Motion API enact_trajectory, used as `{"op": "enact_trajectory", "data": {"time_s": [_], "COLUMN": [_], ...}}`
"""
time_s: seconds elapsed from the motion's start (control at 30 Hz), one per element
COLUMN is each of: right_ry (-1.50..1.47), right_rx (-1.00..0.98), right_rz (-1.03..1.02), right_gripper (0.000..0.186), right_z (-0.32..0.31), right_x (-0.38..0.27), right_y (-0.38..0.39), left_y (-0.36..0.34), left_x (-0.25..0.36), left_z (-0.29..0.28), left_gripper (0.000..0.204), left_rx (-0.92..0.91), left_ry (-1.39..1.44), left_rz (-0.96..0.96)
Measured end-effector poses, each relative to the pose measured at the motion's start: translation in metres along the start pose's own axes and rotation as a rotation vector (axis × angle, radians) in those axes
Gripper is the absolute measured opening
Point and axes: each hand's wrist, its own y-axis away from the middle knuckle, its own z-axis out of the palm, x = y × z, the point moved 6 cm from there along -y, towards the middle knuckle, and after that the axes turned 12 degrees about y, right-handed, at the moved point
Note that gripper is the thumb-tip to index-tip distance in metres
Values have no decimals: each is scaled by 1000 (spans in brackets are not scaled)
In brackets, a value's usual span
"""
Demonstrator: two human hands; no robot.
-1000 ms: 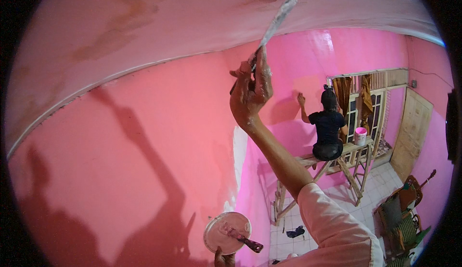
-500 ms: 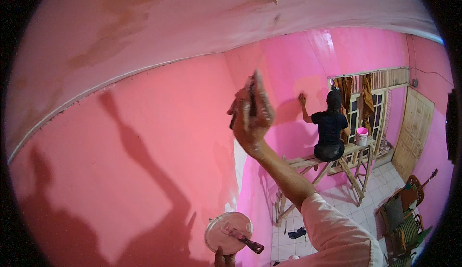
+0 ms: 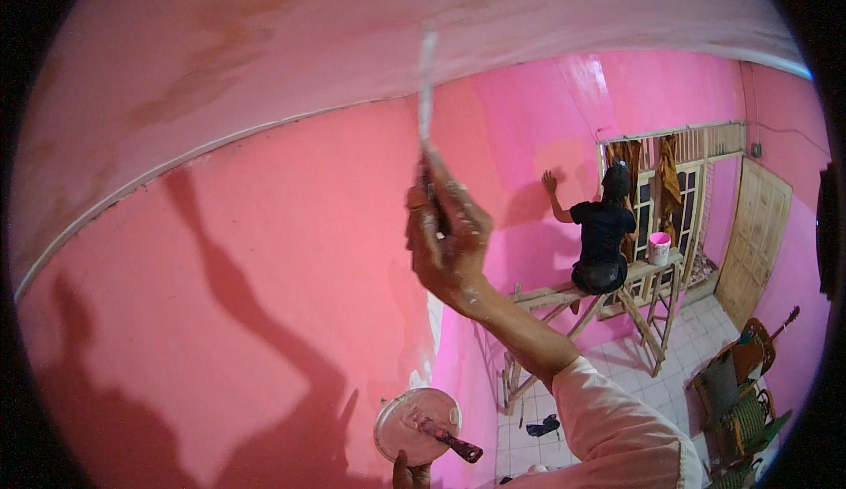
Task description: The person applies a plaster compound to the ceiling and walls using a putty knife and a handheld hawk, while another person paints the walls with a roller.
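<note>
My right hand (image 3: pixel 451 238), spotted with white filler, is raised and closed round the handle of a putty knife (image 3: pixel 426 84). Its pale, motion-blurred blade points up, its tip against or close to the stained ceiling (image 3: pixel 291 31); contact is hard to judge. Low in the picture, the fingers of my left hand (image 3: pixel 410 473) grip a round whitish lid (image 3: pixel 390 423) from beneath. Across that lid lies a second putty knife (image 3: pixel 458 445), smeared with filler, its dark handle sticking out over the rim.
Salmon wall (image 3: pixel 291 251) stands close on the left, with a white patch near the corner. A person (image 3: pixel 604 233) sits on a wooden trestle (image 3: pixel 648 335), one hand at the wall, beside a paint bucket (image 3: pixel 658 248). Chairs (image 3: pixel 740 401) and a wooden door (image 3: pixel 753 242) are at right.
My right hand has shifted slightly left, and the putty knife's blade now stands plainly visible upward. The lid and left hand stay nearly still.
</note>
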Motion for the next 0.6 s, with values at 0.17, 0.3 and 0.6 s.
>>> {"op": "enact_trajectory", "data": {"time_s": [0.17,0.3,0.6], "right_ry": [-109,-166,-243], "right_rx": [176,132,105], "right_rz": [56,92,120], "right_gripper": [38,40,39], "right_z": [-23,-14,-18], "right_x": [5,8,3], "right_y": [-19,-22,-9], "left_y": [1,0,-1], "left_x": [2,1,3], "left_z": [-3,-1,-6], "left_gripper": [55,56,56], "left_rx": [10,-15,49], "left_ry": [5,20,16], "left_rz": [-3,-5,3]}}
